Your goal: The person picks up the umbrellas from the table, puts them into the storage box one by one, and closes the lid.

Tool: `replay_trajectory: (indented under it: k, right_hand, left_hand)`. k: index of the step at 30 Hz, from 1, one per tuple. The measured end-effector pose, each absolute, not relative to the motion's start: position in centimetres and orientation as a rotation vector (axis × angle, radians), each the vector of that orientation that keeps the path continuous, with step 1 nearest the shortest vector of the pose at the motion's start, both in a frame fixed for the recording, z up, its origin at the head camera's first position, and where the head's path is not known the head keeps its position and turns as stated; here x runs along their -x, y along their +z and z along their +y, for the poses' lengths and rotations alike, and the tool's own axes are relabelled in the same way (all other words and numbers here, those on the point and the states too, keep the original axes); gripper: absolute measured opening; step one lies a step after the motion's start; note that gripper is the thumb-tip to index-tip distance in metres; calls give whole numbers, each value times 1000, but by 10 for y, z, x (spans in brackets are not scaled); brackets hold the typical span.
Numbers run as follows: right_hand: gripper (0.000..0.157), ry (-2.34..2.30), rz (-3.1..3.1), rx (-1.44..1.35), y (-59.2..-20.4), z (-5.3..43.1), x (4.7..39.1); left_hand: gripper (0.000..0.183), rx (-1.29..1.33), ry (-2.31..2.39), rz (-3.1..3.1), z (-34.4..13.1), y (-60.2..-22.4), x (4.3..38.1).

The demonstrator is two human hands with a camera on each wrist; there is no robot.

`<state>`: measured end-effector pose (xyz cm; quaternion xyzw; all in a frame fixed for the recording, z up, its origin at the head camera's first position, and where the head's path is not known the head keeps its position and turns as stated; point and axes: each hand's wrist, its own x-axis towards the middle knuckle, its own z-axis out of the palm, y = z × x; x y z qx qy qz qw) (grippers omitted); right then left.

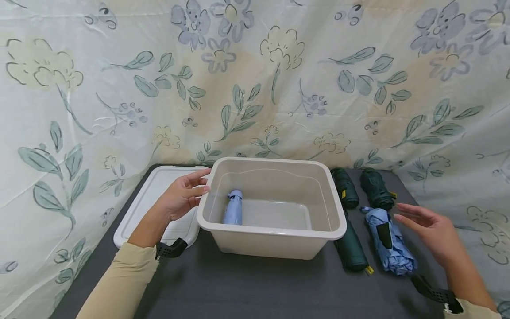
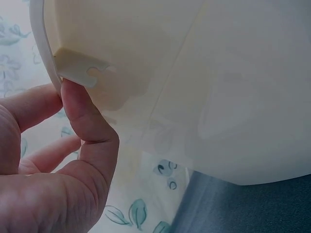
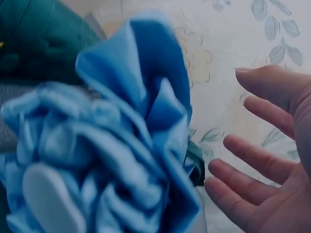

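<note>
A beige plastic storage bin stands mid-table, with a small light-blue folded umbrella inside at its left. At the bin's left rim is my left hand; the left wrist view shows its thumb and forefinger pinching the rim. My right hand, fingers spread and holding nothing, hovers just right of a loosely bundled blue umbrella. Up close in the right wrist view, the crumpled blue fabric is apart from the fingers.
Several dark green folded umbrellas lie right of the bin: one at the back, one at the far right, one nearer the front. A white lid lies left of the bin. A floral curtain hangs behind the dark table.
</note>
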<state>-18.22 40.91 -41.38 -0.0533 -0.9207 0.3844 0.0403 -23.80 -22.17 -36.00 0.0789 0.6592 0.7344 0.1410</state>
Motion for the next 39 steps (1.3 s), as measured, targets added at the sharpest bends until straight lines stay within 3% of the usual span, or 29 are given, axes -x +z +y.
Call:
replay_trajectory:
  k: [8, 25, 39]
  right_hand:
    - [74, 1246, -2995, 115, -428, 420, 185]
    - [61, 1630, -3040, -51, -437, 432, 189]
    - [65, 1765, -3176, 40, -423, 422, 196]
  left_hand:
    - [67, -226, 2122, 1892, -222, -360, 239]
    - [67, -225, 2118, 1874, -224, -358, 245]
    - [68, -216, 2130, 1852, -224, -358, 244]
